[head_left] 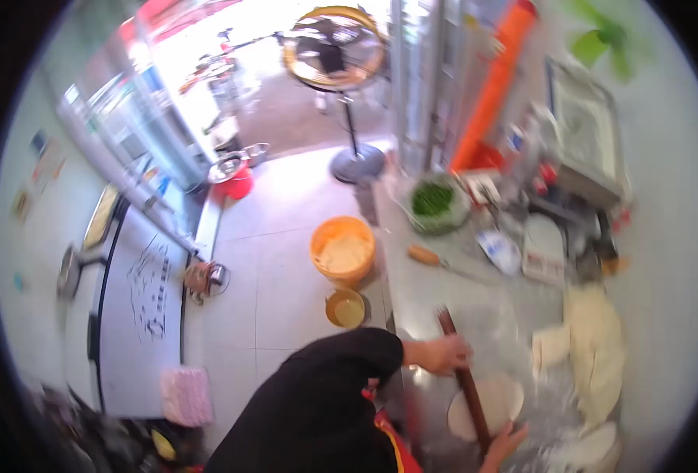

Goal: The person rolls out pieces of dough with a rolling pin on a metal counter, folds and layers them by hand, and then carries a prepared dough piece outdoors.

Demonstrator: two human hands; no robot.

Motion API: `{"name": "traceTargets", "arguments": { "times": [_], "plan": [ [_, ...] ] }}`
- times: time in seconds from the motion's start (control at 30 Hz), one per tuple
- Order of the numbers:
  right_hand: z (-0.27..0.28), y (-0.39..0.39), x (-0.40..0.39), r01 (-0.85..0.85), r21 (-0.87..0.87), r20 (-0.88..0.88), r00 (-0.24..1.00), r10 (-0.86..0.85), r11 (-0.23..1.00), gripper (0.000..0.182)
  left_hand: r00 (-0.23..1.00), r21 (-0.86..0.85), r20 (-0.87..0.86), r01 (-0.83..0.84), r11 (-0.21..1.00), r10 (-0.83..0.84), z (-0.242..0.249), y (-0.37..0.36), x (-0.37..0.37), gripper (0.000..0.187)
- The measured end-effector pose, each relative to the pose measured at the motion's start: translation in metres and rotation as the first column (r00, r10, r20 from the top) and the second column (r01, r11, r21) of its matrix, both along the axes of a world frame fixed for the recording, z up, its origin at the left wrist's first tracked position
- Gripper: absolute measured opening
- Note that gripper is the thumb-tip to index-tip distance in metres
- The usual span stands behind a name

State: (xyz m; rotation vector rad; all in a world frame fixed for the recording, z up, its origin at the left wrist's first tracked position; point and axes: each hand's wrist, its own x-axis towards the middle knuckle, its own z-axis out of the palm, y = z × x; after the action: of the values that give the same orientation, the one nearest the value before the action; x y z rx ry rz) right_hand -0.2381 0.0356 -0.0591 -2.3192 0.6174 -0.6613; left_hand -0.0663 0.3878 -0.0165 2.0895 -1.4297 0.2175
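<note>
A dark brown rolling pin [469,394] lies across a flat round of pale dough [500,404] on the metal worktop [435,296]. My left hand [446,355] is closed on the pin near its far end. Close to the near end, my right hand [506,445] touches the pin, its fingers partly stretched and partly hidden at the frame's bottom. To the right of the round are a small square piece of dough [550,348] and a long slab of dough [595,355].
Toward the worktop's far end are a bowl of chopped greens [433,200], a wooden-handled knife [424,255] and a white container [543,248]. An orange bucket [342,251] and a smaller tub [345,308] stand on the floor to the left, with a fan [357,162] beyond.
</note>
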Motion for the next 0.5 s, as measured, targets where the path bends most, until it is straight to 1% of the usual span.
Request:
{"name": "traceTargets", "arguments": {
  "times": [0.03, 0.07, 0.1, 0.13, 0.2, 0.23, 0.27, 0.3, 0.33, 0.37, 0.4, 0.43, 0.5],
  "plan": [
    [-0.013, -0.021, 0.033, 0.021, 0.249, 0.039, 0.999, -0.032, 0.968, 0.031, 0.999, 0.107, 0.040, -0.024, 0.994, 0.020, -0.002, -0.008, 0.003, 0.042],
    [0.003, -0.025, 0.066, 0.030, 0.361, -0.213, 0.976, 0.051, 0.932, 0.031, 0.998, 0.214, 0.066, -0.031, 0.976, 0.017, -0.003, -0.013, 0.003, 0.039],
    [0.024, -0.035, 0.087, 0.081, 0.452, -0.446, 0.883, 0.147, 0.888, 0.031, 0.997, 0.253, 0.072, -0.049, 0.966, 0.032, 0.005, -0.013, -0.001, 0.035],
    [0.043, -0.035, 0.103, 0.160, 0.514, -0.643, 0.722, 0.255, 0.843, 0.031, 0.997, 0.292, 0.070, -0.062, 0.954, 0.043, 0.017, -0.014, -0.008, 0.032],
    [0.036, -0.026, 0.128, 0.064, 0.453, -0.698, 0.646, 0.309, 0.889, 0.026, 0.998, 0.345, 0.011, -0.069, 0.936, 0.069, 0.038, -0.010, -0.027, 0.032],
    [0.030, -0.017, 0.140, 0.013, 0.424, -0.725, 0.604, 0.331, 0.905, 0.024, 0.994, 0.331, 0.014, -0.106, 0.938, 0.108, 0.039, -0.006, -0.040, 0.032],
    [0.028, 0.000, 0.154, -0.212, 0.438, -0.687, 0.547, 0.477, 0.874, 0.029, 0.989, 0.316, 0.015, -0.141, 0.938, 0.144, 0.037, -0.005, -0.055, 0.032],
    [0.040, 0.031, 0.165, -0.421, 0.438, -0.655, 0.456, 0.603, 0.794, 0.038, 0.984, 0.301, 0.011, -0.173, 0.938, 0.178, 0.033, -0.003, -0.068, 0.032],
    [0.066, 0.080, 0.173, -0.610, 0.355, -0.629, 0.404, 0.664, 0.708, 0.034, 0.982, 0.296, 0.016, -0.185, 0.937, 0.189, 0.029, -0.001, -0.079, 0.032],
    [0.091, 0.127, 0.179, -0.769, 0.257, -0.612, 0.340, 0.714, 0.586, 0.031, 0.979, 0.291, 0.020, -0.198, 0.936, 0.201, 0.025, 0.000, -0.088, 0.032],
    [0.090, 0.159, 0.184, -0.850, 0.190, -0.585, 0.303, 0.752, 0.490, 0.031, 0.977, 0.286, 0.026, -0.210, 0.935, 0.212, 0.024, 0.002, -0.093, 0.032],
    [0.080, 0.178, 0.191, -0.913, 0.118, -0.561, 0.263, 0.785, 0.390, 0.031, 0.975, 0.318, 0.017, -0.215, 0.923, 0.222, 0.029, 0.003, -0.098, 0.032],
    [0.070, 0.182, 0.200, -0.837, 0.011, -0.542, 0.455, 0.707, 0.547, 0.037, 0.972, 0.395, -0.018, -0.210, 0.895, 0.236, 0.044, 0.007, -0.098, 0.031]
  ]
}}
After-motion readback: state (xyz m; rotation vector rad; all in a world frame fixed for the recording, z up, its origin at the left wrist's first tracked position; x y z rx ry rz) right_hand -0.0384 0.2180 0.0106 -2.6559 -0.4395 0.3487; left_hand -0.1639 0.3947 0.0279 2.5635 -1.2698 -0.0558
